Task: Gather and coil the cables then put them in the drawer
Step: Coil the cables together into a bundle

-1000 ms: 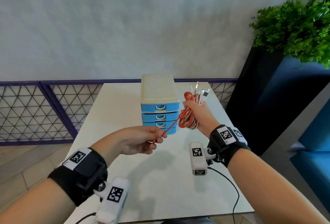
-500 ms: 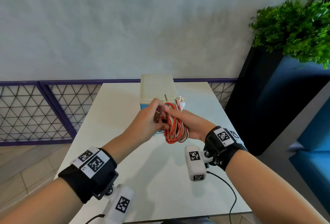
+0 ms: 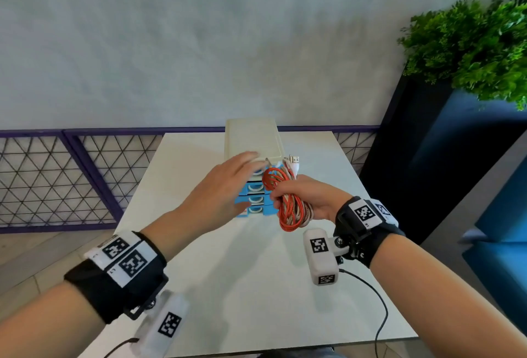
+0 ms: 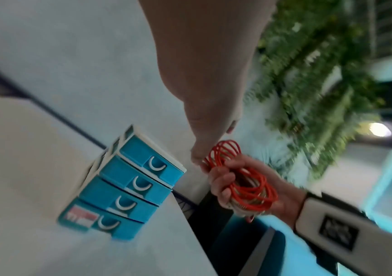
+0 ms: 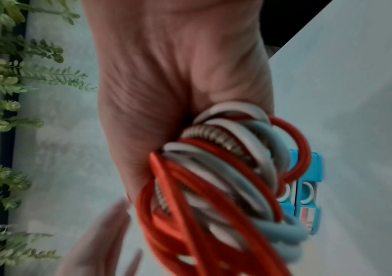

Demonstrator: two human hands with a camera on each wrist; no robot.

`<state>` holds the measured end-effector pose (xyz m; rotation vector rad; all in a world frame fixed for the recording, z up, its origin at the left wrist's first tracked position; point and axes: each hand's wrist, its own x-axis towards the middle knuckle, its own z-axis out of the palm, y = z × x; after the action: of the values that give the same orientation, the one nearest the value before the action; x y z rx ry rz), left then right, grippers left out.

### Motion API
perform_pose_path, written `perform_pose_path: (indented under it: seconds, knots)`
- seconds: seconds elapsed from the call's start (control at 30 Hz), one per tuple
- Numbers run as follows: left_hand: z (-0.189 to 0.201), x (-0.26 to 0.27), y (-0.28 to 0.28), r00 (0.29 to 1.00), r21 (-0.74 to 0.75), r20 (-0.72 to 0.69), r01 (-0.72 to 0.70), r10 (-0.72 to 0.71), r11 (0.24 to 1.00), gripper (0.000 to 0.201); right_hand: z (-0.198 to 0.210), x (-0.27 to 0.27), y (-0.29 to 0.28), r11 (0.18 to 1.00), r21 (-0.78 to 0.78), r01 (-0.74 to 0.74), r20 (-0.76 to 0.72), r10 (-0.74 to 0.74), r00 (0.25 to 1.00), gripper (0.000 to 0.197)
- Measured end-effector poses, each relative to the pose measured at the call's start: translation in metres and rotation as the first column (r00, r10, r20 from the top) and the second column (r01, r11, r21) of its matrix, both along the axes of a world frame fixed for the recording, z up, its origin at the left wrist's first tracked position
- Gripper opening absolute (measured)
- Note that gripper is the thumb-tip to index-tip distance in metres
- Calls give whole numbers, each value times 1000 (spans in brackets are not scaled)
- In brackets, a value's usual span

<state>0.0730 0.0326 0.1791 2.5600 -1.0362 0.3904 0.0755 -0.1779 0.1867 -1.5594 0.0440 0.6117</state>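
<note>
You are holding the coil point(image 3: 291, 200) of cables in your right hand point(image 3: 310, 199), fingers curled round the middle of the loops, with red strands outermost and white, grey and braided ones bundled inside. The plug ends point(image 3: 293, 161) are sticking up above your fist. The coil is hanging in the air just in front of the drawers point(image 3: 255, 203), clear of the table point(image 3: 256, 272).

Your left hand point(image 3: 221, 195) is holding nothing; its fingers are lying straight and spread, palm down, reaching toward the top of the drawer unit. From the head view the fingertips point(image 3: 251, 156) are overlapping the unit's cream lid point(image 3: 252, 138), but you cannot tell from these views whether they are touching it.

All four blue drawers are looking closed in the left wrist view point(image 4: 129, 183). So the coiling seems finished, and you are starting on the stowing step.

The next move is probably calling for your free hand to hook a finger into one of the curved handles and pull a drawer out, perhaps bracing the light unit so it is not sliding toward you. Keep your right grip firm meanwhile, since the loops are springy and the loose plug ends could catch on the drawer edge as you are lowering the bundle in.
</note>
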Motion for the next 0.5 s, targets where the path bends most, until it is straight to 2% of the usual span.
perform_pose_path:
  seconds: [0.07,0.1,0.17,0.23,0.3,0.4,0.47,0.5]
  knots:
    - [5,-4,-8,975,267,212,2,-61,964,90,7,-3,8,990,-75,-119,-15,118,993,11]
    - [6,-6,-13,953,349,284,1,-107,937,87,11,-5,13,977,-108,-186,-31,184,982,12]
    - [5,-4,-20,899,396,393,26,-195,918,65,17,-10,21,939,-147,-311,-90,300,950,14]
    - [4,1,-21,856,373,453,74,-251,925,42,19,-13,25,922,-137,-362,-119,348,930,16]
    - [2,8,-21,859,362,439,99,-263,927,27,18,-14,27,919,-137,-368,-82,360,929,14]
    - [-2,12,-22,919,352,334,84,-209,932,12,19,-13,31,888,-198,-415,-51,414,909,5]
    - [-7,11,-25,950,375,271,46,-157,926,17,19,-9,29,815,-392,-428,-2,464,886,17]
    - [-9,11,-26,961,398,250,13,-121,917,22,18,-7,30,754,-546,-364,60,469,881,26]
